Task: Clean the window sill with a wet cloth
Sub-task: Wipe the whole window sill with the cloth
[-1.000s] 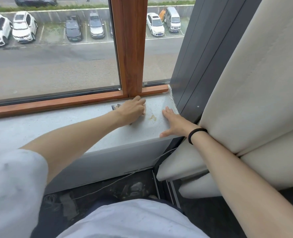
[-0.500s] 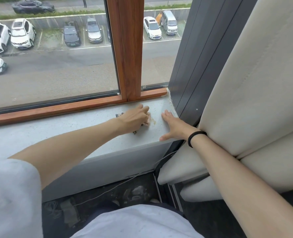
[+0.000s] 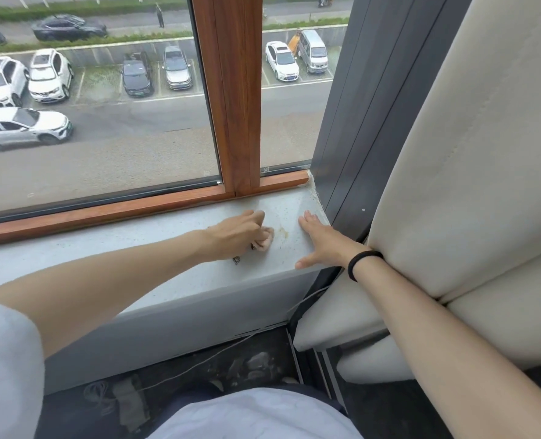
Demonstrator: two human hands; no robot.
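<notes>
The pale speckled window sill [image 3: 155, 245] runs under a wooden window frame [image 3: 231, 99]. My left hand [image 3: 236, 234] grips a small bunched pinkish cloth [image 3: 266, 239] and presses it on the sill near its right end; most of the cloth is hidden under the hand. A faint yellowish stain [image 3: 284, 232] lies just right of the cloth. My right hand [image 3: 318, 240] rests flat on the sill beside the stain, fingers straight, a black band on its wrist.
A dark grey wall panel [image 3: 354, 122] closes the sill's right end. A cream padded cushion [image 3: 465, 172] leans against my right forearm. Below the sill, a dark floor gap [image 3: 231, 362] holds a thin white cable and debris. Parked cars show through the glass.
My left hand has slid the cloth back from the frame toward the sill's front edge, close to the stain. My right hand has stayed flat in place. The view has tilted up slightly.
</notes>
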